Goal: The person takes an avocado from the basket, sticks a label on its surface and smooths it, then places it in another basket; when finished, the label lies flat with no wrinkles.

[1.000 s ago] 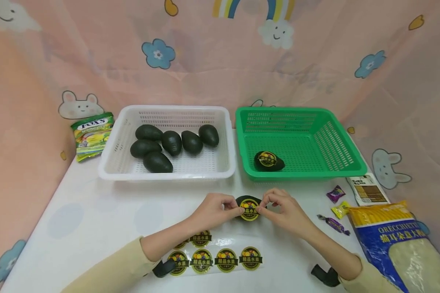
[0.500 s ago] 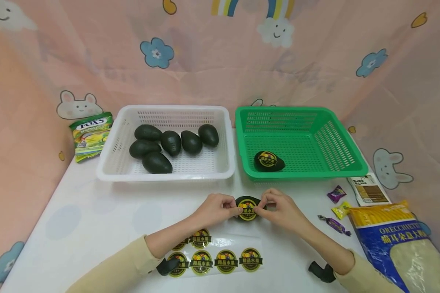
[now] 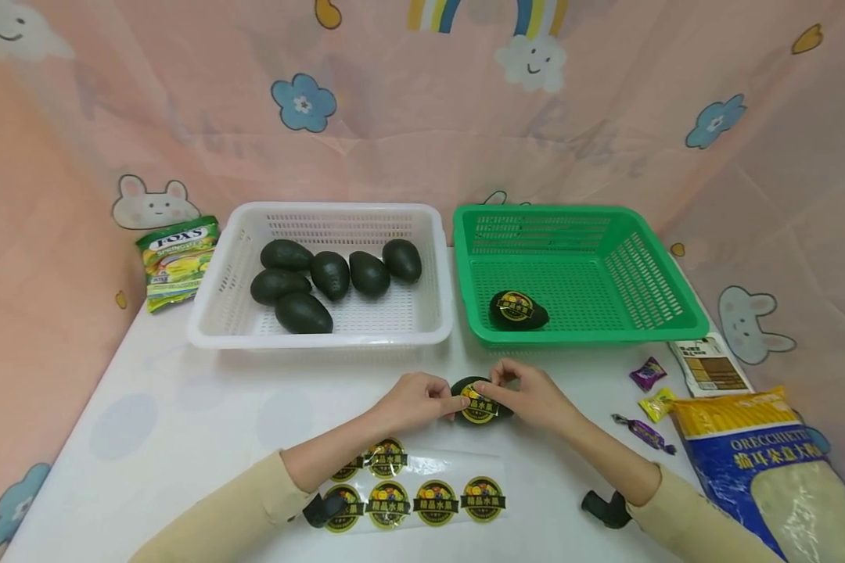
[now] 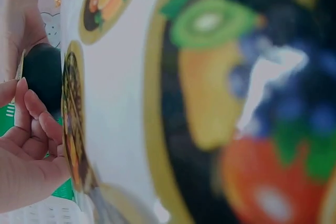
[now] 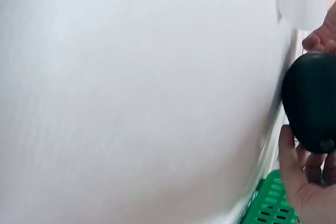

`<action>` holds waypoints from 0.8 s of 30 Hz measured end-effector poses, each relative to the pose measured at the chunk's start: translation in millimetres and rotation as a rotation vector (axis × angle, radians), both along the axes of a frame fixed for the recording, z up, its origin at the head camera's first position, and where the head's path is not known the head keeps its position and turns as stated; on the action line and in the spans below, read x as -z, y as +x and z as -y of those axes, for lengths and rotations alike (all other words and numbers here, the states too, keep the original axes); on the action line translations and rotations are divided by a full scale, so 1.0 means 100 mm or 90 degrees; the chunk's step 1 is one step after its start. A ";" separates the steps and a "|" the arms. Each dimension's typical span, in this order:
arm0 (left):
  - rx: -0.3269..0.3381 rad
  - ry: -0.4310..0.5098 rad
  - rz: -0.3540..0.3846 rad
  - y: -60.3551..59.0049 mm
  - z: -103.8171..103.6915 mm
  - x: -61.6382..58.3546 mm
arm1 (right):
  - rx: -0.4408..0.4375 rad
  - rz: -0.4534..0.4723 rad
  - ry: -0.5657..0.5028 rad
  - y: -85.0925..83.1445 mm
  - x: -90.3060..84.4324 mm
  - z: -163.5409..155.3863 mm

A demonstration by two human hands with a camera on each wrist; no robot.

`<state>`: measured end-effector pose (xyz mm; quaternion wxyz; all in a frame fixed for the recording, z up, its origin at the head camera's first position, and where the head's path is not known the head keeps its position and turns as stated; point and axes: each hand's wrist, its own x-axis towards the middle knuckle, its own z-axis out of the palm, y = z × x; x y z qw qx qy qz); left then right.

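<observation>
Both hands are on one dark avocado [image 3: 480, 397] sitting on the white table [image 3: 183, 407], just in front of the gap between the two baskets. Left hand [image 3: 418, 401] has its fingers curled against the avocado's left side, thumb tip on the edge of the round yellow-and-black sticker [image 3: 480, 407] on top. Right hand [image 3: 528, 395] comes in from the other side, fingers bent and pressing down on the sticker's upper right part. Right wrist view shows that hand's fingers cupped around the fruit; the left wrist view is mostly a blurry close-up of sticker print, so I can't really tell finger detail from it.

Just nearer the person lies a clear sticker sheet [image 3: 422, 469] with more of the same labels, partly under the left forearm. Behind, the white basket [image 3: 324, 338] holds six plain avocados, and the green basket [image 3: 605, 332] beside it has one labelled avocado [image 3: 518, 310]. Off to the right: a few wrapped candies [image 3: 646, 374], a small packet [image 3: 707, 363] and a big pasta bag [image 3: 760, 461]. A green candy bag [image 3: 176, 262] sits left of the white basket.
</observation>
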<state>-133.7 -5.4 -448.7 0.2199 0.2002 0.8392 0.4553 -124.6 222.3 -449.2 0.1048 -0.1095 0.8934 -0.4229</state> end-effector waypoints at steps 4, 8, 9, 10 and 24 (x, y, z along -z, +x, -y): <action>-0.004 0.000 -0.021 0.01 -0.01 0.02 | -0.070 -0.036 -0.042 0.00 0.03 -0.04; 0.020 0.002 -0.162 0.04 -0.03 -0.01 | -0.124 -0.035 -0.071 0.00 0.03 -0.09; 0.041 0.003 -0.218 0.04 -0.04 -0.02 | -0.130 -0.033 -0.076 0.00 0.03 -0.09; 0.066 -0.001 -0.278 0.03 -0.05 -0.03 | -0.136 -0.035 -0.075 0.00 0.03 -0.10; 0.233 -0.095 -0.460 -0.01 -0.12 0.00 | 0.161 0.225 -0.459 0.09 -0.20 -0.42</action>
